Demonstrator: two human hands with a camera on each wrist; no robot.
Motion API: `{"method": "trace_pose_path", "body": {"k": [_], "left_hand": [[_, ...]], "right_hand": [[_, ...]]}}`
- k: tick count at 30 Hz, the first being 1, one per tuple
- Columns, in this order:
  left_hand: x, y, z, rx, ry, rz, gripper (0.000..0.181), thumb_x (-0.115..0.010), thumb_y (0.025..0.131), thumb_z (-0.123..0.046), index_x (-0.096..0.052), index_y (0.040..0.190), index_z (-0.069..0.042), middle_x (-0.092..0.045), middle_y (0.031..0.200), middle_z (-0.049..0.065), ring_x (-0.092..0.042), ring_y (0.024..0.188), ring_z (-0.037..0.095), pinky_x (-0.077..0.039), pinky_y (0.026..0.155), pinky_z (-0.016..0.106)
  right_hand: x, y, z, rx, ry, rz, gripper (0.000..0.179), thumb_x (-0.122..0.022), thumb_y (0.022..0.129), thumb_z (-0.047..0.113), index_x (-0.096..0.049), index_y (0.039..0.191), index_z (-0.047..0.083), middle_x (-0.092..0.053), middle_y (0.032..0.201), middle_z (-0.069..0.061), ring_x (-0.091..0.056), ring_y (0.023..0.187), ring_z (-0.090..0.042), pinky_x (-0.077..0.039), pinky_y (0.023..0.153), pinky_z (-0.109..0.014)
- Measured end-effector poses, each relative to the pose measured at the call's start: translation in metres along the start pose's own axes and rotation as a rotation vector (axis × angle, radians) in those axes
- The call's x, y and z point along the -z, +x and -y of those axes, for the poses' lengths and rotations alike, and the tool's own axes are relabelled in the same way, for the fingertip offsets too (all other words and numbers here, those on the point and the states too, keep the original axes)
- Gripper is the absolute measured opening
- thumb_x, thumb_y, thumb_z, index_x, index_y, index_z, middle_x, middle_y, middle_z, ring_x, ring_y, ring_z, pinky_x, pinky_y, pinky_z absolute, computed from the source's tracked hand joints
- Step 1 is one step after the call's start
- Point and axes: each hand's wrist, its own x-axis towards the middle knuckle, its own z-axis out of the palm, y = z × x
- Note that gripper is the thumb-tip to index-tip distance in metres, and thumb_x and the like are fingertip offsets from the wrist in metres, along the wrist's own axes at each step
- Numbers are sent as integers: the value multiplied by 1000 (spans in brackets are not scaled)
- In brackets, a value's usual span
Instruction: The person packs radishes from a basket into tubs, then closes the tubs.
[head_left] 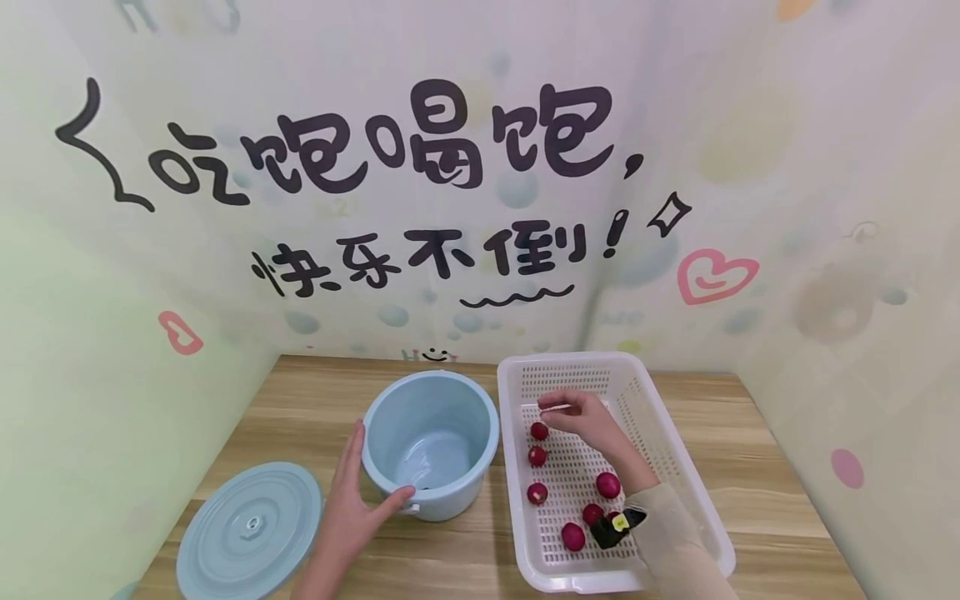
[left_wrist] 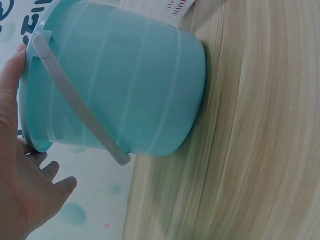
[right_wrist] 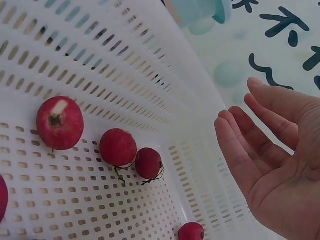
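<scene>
A light blue bucket [head_left: 470, 492] stands upright on the table, its pale handle [left_wrist: 80, 105] hanging down the side. My left hand [head_left: 357, 508] rests against the bucket's rim from outside, thumb at the front and forefinger along the left; the other fingers are spread loosely, off the wall. To the right, a white perforated basket [head_left: 517, 542] holds several round red radishes [head_left: 573, 537], some with thin root tails. Over the basket's far left part hovers my right hand [head_left: 588, 417], its fingers loosely bent and nothing between them. The closest radish [head_left: 539, 431] lies below it.
A round light blue lid [head_left: 251, 525] with a small knob lies on the table left of the bucket. Behind the wooden table [head_left: 772, 500] rises a printed wall [head_left: 420, 317], with side walls left and right. The basket stands close beside the bucket.
</scene>
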Motion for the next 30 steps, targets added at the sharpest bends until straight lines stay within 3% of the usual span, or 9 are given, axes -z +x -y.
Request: {"method": "trace_pose_path", "body": {"k": [10, 25, 30], "left_hand": [[0, 0, -1, 17, 1, 9, 115, -82, 78, -48, -10, 162, -14, -13, 168, 16, -19, 151, 46, -27, 116, 70], [-1, 0, 1, 11, -15, -2, 116, -83, 78, -46, -9, 162, -16, -14, 168, 16, -20, 151, 46, -26, 116, 71], [-1, 0, 0, 10, -12, 0, 115, -82, 78, -46, -9, 162, -16, -14, 168, 16, -20, 151, 46, -26, 116, 71]], "right_hand": [[-2, 2, -15, -41, -21, -15, 36, -73, 91, 18, -67, 121, 0, -69, 123, -19, -71, 106, -26, -57, 97, -47], [-5, 5, -30, -98, -63, 14, 35, -70, 92, 17, -66, 121, -2, -72, 114, -16, -71, 102, -27, -60, 90, -41], [-7, 5, -36, -127, -117, 2, 29, -72, 91, 20, -70, 117, 5, -74, 109, -9, -70, 97, -21, -60, 87, -40]]}}
